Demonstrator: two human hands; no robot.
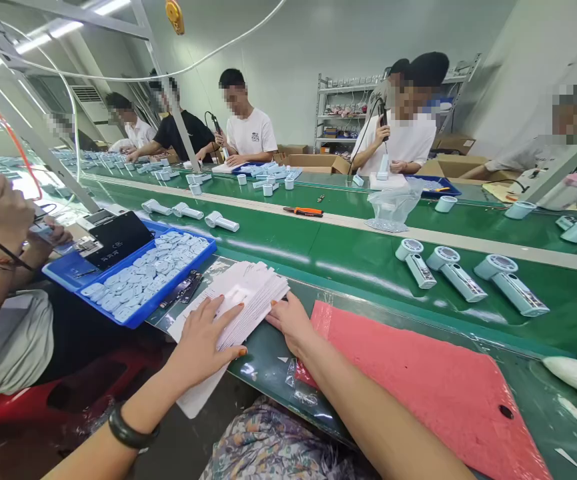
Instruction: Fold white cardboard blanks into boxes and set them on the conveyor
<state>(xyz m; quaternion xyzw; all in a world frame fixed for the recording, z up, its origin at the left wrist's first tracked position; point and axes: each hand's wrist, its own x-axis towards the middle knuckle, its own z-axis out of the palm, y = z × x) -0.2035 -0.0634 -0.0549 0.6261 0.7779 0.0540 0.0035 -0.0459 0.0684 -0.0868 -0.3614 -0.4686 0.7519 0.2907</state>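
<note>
A thick fanned stack of white paper sheets [248, 293] lies at the near edge of the green workbench, with a few sheets hanging over the side. My left hand [208, 340] rests on top of it, fingers spread. At the stack's right edge, my right hand [291, 323] is closed, its fingertips partly hidden against the paper. Something small and dark shows at those fingers, too little to name. To the right of my right hand lies a red sheet in clear plastic [413, 380]. Dark circuit boards [182, 290] sit left of the stack.
A blue tray [208, 257] of pale blue parts stands at left, beside a co-worker's hands [5, 213]. Light blue handheld devices [461, 273] lie on the green conveyor [288, 247], as do orange-handled pliers [305, 212]. Co-workers sit along the far side.
</note>
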